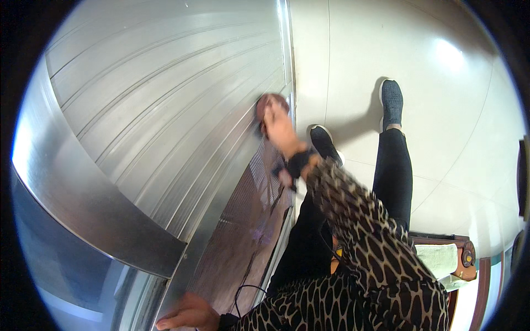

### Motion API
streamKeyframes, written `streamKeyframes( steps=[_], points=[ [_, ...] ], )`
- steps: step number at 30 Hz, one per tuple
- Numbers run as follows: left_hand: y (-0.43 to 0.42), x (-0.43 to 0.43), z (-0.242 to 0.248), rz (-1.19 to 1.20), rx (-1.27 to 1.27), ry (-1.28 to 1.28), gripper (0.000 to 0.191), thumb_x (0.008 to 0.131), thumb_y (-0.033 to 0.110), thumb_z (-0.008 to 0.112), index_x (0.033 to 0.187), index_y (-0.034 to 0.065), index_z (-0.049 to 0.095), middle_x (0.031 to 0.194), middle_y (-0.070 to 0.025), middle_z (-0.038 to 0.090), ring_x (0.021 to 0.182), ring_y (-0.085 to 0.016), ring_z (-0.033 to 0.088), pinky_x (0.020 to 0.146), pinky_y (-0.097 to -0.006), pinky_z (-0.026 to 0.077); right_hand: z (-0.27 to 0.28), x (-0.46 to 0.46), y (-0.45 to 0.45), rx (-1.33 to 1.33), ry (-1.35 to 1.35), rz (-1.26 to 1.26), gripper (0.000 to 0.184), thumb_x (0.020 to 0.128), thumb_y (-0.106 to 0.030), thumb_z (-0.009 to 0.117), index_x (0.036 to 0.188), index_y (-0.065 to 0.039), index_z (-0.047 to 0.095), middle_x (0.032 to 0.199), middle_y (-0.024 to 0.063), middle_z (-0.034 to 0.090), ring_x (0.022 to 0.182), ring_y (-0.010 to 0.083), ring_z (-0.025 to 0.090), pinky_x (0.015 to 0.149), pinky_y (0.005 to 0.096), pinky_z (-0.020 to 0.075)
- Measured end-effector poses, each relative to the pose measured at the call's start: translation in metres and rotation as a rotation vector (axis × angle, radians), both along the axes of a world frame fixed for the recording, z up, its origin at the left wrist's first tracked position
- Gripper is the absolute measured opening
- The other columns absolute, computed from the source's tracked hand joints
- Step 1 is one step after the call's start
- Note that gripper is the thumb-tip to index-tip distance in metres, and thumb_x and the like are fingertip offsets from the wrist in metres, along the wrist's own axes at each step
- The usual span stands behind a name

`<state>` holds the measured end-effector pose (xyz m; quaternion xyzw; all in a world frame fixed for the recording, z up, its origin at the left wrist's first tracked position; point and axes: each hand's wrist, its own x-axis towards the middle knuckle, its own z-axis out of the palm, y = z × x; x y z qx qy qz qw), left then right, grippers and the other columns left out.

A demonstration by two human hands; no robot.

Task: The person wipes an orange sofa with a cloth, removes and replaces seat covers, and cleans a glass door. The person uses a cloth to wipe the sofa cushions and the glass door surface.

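Observation:
My right hand (281,126), blurred, presses a reddish-brown cloth or pad (271,105) against the lower edge of a ribbed, silvery metal door panel (178,78). Its fingers lie over the pad, and a dark band circles the wrist. At the bottom of the view my left hand (190,312) is beside the metal frame (182,265), fingers extended and nothing visible in it. Whether that palm touches the frame I cannot tell. Between the two hands lies a glossy brownish panel (232,231) with reflections.
My dark shoes (392,101) stand on pale floor tiles (352,37) right of the door. Behind my legs is a brown wooden piece of furniture (466,269) with a pale green cloth (437,258). A thin black cable (244,286) loops near my left wrist. A broad metal band (83,157) curves at left.

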<state>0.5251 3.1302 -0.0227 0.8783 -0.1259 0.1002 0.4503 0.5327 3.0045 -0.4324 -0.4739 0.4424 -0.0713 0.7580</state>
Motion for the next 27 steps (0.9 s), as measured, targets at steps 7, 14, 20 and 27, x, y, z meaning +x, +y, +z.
streamKeyframes(
  steps=[7,14,20,27],
  points=[
    [0.016,0.007,0.012,0.159,-0.052,0.078,0.074,0.099,0.059,0.035,0.137,-0.0040,0.040,0.140,-0.0196,0.045,0.121,-0.030,0.050,0.111,-0.0422,0.034,0.227,-0.043,0.069,-0.299,-0.730,-0.046,0.064,0.084,-0.016,0.066,0.142,-0.004,0.040,0.146,0.0221,0.039,0.140,0.0382,0.033,0.114,0.0507,0.0291],
    [0.011,0.003,0.010,0.085,0.000,-0.024,0.074,0.101,0.055,0.034,0.133,-0.0116,0.042,0.138,-0.0260,0.046,0.125,-0.032,0.047,0.113,-0.0428,0.030,0.134,-0.018,0.053,-0.171,-0.326,-0.062,0.026,0.088,-0.010,0.052,0.112,0.001,0.052,0.118,0.0217,0.052,0.104,0.0379,0.050,0.093,0.0505,0.0397],
    [0.011,0.004,0.021,-0.136,-0.441,0.305,0.033,0.091,0.025,0.066,0.117,0.0049,0.067,0.108,-0.0191,0.067,0.096,-0.020,0.066,0.104,-0.0232,0.039,-0.060,0.016,0.032,0.086,0.030,-0.244,0.045,0.101,-0.014,0.036,0.145,-0.001,0.035,0.143,0.0223,0.044,0.133,0.0344,0.041,0.112,0.0396,0.0334],
    [-0.024,0.025,-0.038,-1.779,-1.808,1.619,0.022,0.084,0.020,0.078,0.103,0.0086,0.076,0.083,-0.0088,0.072,0.067,-0.015,0.063,0.062,-0.0319,0.040,0.010,0.022,-0.017,-0.045,-0.256,-0.226,0.052,0.104,-0.032,0.040,0.145,0.000,0.038,0.153,0.0224,0.032,0.144,0.0328,0.026,0.118,0.0406,0.0225]
  ],
)
